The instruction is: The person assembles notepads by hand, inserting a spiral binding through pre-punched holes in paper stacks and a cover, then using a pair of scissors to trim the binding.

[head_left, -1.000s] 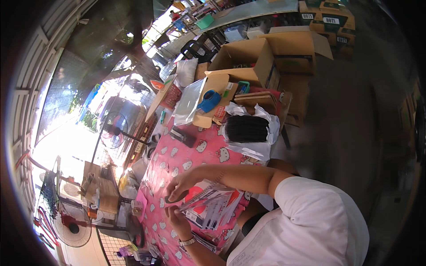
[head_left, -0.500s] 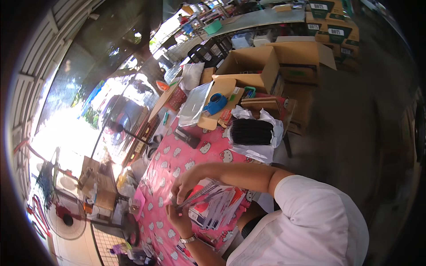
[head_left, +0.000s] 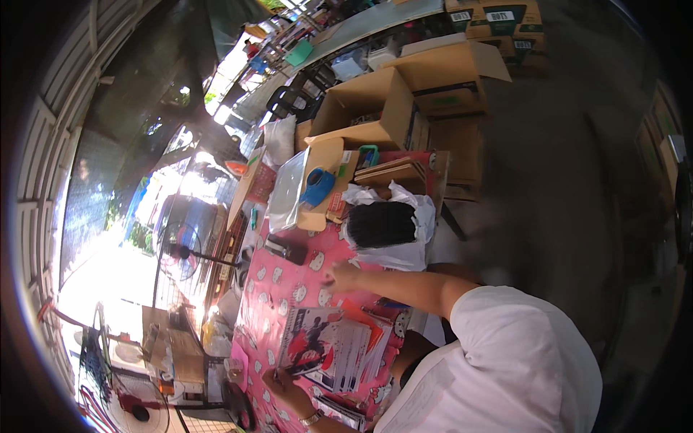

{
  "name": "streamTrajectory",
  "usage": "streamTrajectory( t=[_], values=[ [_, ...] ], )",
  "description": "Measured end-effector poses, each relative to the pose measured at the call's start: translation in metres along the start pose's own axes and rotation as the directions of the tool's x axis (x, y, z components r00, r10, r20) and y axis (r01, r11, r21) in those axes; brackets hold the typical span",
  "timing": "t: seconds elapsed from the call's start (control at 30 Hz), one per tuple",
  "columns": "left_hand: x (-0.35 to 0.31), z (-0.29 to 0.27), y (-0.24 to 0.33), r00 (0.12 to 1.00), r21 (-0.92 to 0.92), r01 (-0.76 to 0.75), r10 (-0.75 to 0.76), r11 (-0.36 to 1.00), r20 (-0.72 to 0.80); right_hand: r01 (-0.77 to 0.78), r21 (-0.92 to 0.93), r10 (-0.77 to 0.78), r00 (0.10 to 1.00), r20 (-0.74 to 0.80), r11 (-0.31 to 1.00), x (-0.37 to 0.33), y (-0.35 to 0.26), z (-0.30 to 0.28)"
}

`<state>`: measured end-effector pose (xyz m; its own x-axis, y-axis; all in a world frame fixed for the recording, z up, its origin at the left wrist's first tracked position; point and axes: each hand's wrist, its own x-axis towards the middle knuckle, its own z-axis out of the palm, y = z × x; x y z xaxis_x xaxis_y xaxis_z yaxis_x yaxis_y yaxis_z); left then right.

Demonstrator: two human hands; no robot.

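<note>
Booklets (head_left: 346, 353) lie on the counter (head_left: 253, 325); behind them a bundle (head_left: 381, 224) sits on paper (head_left: 424, 216), right of the tape dispenser (head_left: 317, 189), with an open carton (head_left: 395, 108) farther back.

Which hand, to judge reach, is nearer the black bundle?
Right. In the picture, the right hand is below-left of the black bundle, apart from it; the left hand is farther below, at the printed notebook.

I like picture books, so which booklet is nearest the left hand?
The booklet with black and red print on its cover, at the pile's left end. Its lower corner is by the left hand; the other booklets overlap farther right.
</note>
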<state>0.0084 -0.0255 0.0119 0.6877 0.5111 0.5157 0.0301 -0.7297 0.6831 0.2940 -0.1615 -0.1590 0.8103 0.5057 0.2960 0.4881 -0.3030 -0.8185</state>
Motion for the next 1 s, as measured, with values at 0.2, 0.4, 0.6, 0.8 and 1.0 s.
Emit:
streamTrajectory(
  t=[0.2, 0.4, 0.6, 0.8, 1.0],
  values=[
    [0.001, -0.007, -0.024, 0.994, 0.152, 0.099, -0.092, 0.983, -0.052, 0.24, -0.123, -0.223, 0.966, 0.134, 0.963, -0.077, 0.082, 0.035],
    [-0.005, 0.0, -0.016, 0.997, 0.268, 0.019, 0.003, 0.963, -0.083, 0.207, 0.041, -0.205, 0.977, -0.061, 0.977, -0.085, 0.088, 0.033],
    [-0.003, -0.019, -0.034, 0.984, 0.088, 0.166, -0.171, 0.982, 0.047, 0.245, -0.001, -0.242, 0.959, -0.147, 0.97, -0.08, 0.076, 0.017],
    [-0.015, 0.003, 0.0, 0.993, -0.066, 0.065, -0.071, 0.996, -0.096, 0.552, 0.128, -0.37, 0.696, -0.616, 0.824, -0.073, -0.077, -0.06],
    [-0.011, -0.002, -0.022, 0.996, -0.13, 0.086, -0.089, 0.988, -0.021, 0.824, 0.034, -0.783, 0.549, -0.292, 0.565, -0.085, -0.206, -0.06]
  ],
)
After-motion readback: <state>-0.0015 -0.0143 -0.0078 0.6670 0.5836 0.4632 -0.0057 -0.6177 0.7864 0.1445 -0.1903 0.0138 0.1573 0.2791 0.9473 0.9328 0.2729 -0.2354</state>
